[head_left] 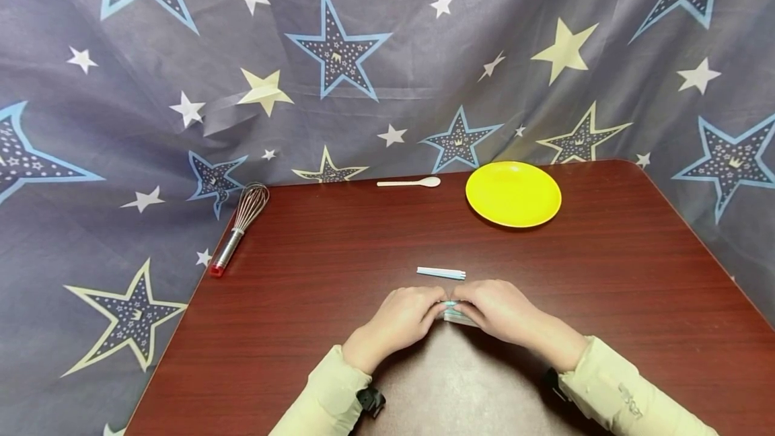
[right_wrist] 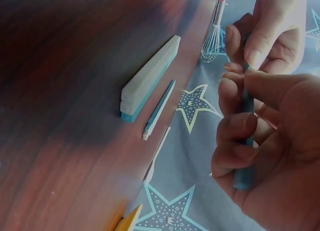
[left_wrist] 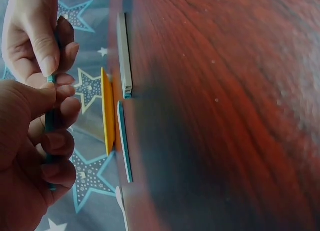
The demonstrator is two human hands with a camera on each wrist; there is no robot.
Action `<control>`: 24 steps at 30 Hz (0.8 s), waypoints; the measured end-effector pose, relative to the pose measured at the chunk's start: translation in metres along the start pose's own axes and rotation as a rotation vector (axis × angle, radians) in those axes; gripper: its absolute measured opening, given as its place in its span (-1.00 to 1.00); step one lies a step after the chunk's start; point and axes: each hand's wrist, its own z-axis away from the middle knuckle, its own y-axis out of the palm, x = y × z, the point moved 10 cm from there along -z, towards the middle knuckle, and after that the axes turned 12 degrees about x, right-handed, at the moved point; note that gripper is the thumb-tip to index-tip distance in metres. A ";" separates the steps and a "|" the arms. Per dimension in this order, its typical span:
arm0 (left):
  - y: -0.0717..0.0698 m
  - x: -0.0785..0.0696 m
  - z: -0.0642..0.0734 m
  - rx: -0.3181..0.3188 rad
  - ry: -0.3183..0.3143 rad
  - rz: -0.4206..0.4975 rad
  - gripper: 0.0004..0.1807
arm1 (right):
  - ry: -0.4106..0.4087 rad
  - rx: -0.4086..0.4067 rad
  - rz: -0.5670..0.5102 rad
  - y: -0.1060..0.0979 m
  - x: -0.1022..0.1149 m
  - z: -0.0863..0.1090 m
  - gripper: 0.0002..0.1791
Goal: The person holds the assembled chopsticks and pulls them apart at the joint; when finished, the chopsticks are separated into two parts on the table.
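Observation:
My left hand (head_left: 402, 318) and right hand (head_left: 505, 311) meet above the table, thumbs almost touching. Both pinch a slim teal rod (right_wrist: 244, 176), their fingers curled round its length. Fingers hide the middle of the rod, so whether it is one piece or two cannot be told. Beneath the hands lies a long white-and-teal case-like bar (right_wrist: 150, 73), white on top and teal below, partly covered in the head view. Just beyond the hands rests a thinner white-and-light-blue strip-shaped bundle (head_left: 441, 273), with small prongs at its right end.
At the back of the dark red table (head_left: 339, 241) lie a white spoon (head_left: 412, 183) and a yellow plate (head_left: 513, 194). A whisk (head_left: 242, 224) with a red-tipped handle lies along the left edge. A star-patterned curtain (head_left: 375, 19) hangs behind.

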 end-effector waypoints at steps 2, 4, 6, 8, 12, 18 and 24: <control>0.000 0.000 0.000 0.004 0.002 0.009 -0.81 | -0.002 -0.007 0.002 0.000 0.000 0.000 -0.91; 0.000 -0.001 -0.001 0.007 0.009 0.024 -0.82 | -0.002 -0.010 0.006 -0.001 0.000 0.000 -0.90; -0.001 -0.002 -0.002 0.006 0.021 0.035 -0.83 | -0.002 -0.007 0.010 0.000 0.001 0.001 -0.88; -0.002 -0.003 -0.002 -0.001 0.037 0.044 -0.85 | -0.001 0.001 0.013 0.000 0.001 0.001 -0.86; -0.005 -0.003 -0.002 -0.026 0.072 0.067 -0.87 | -0.006 0.002 0.036 0.000 0.001 0.002 -0.80; -0.010 -0.001 -0.002 -0.059 0.109 0.131 -0.86 | -0.036 -0.055 0.060 -0.005 0.003 0.003 -0.77; -0.011 0.003 -0.002 -0.057 0.130 0.173 -0.83 | -0.070 -0.055 0.052 -0.007 0.001 0.003 -0.73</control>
